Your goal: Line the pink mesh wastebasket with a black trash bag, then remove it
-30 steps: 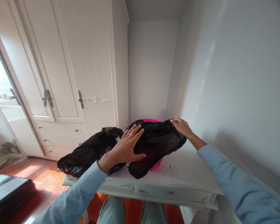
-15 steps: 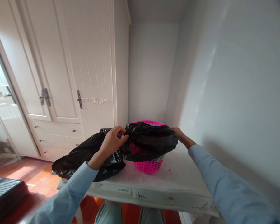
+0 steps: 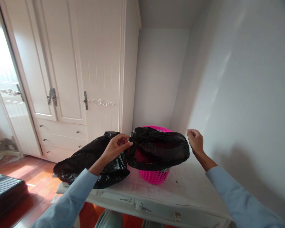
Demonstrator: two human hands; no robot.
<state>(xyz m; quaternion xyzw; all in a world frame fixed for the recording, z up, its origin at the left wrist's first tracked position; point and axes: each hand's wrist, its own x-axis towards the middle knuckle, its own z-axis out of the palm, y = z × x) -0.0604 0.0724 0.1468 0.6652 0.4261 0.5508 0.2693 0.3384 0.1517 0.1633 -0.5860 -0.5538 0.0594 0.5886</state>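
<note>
Left hand [image 3: 115, 147] pinching black bag [image 3: 165, 153], right hand [image 3: 196, 141] curled closed, bag over pink basket [image 3: 154, 177]

A hand could pass low across the near right of the tabletop [image 3: 194, 190], between the pink basket [image 3: 154, 177] and the right wall [image 3: 256, 110]. On the left, a bulky black bag [image 3: 85, 160] blocks that route, nearly meeting the black liner [image 3: 173, 153]. The liner's mouth gapes upward; the left grip [image 3: 116, 146] crowds its left edge.

White, scuffed tabletop [image 3: 197, 188]. Bright pink perforated basket [image 3: 154, 177] standing on it. Left of basket, crumpled, glossy black plastic bag [image 3: 83, 155]. Right of basket, tiny dark speck [image 3: 177, 181].
</note>
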